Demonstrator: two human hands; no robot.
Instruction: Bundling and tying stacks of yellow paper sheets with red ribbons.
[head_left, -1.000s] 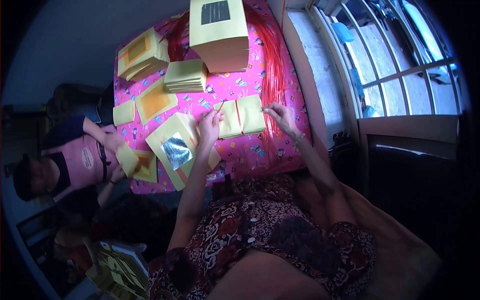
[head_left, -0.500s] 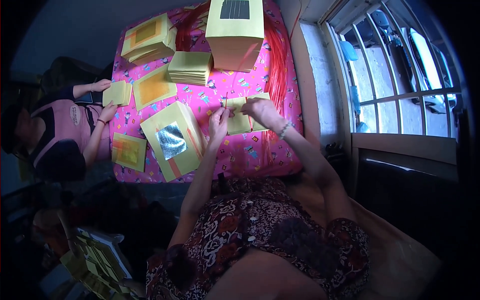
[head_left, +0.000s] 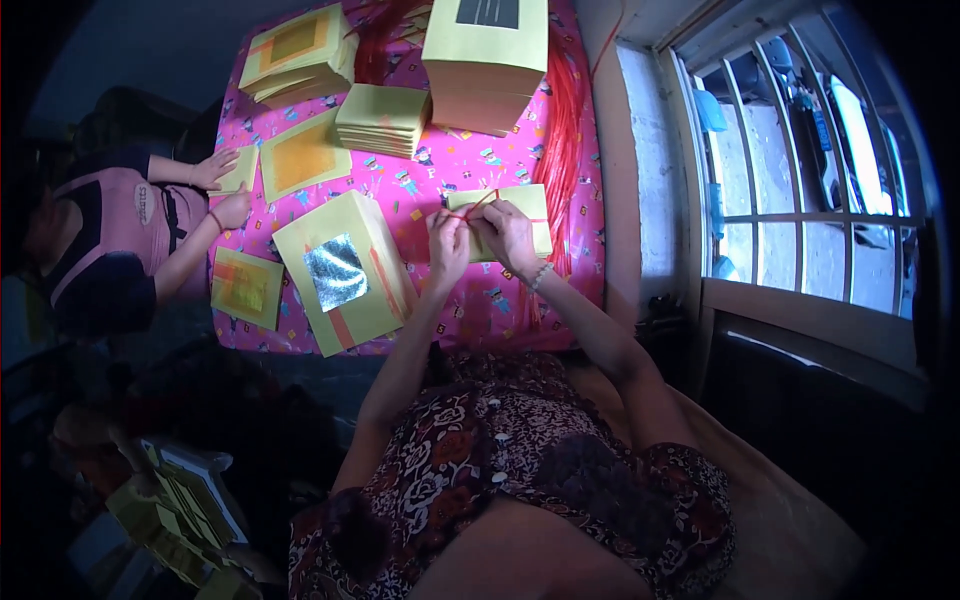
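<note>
A small bundle of yellow paper (head_left: 528, 207) lies at the right of the table, with a thin red string (head_left: 484, 200) around it. Over its left part, my left hand (head_left: 449, 242) is closed, pinching one side of the string. My right hand (head_left: 506, 234) is closed on the string too, close beside the left, and a loop stands up between them. The fingers hide where the strands cross. Long loose red strands (head_left: 562, 150) hang down just right of the bundle.
A pink patterned tablecloth (head_left: 400, 190) covers the table. Tall yellow paper stacks (head_left: 485, 65) stand at the back, and a large bundle with a silver square (head_left: 338, 272) lies left of me. A co-worker (head_left: 140, 215) handles paper at the left edge. A barred window (head_left: 780, 170) is at right.
My hands have come closer together, and the string now crosses the bundle sideways instead of lengthwise. At left, the co-worker's hands have lowered their paper to the table and press on it.
</note>
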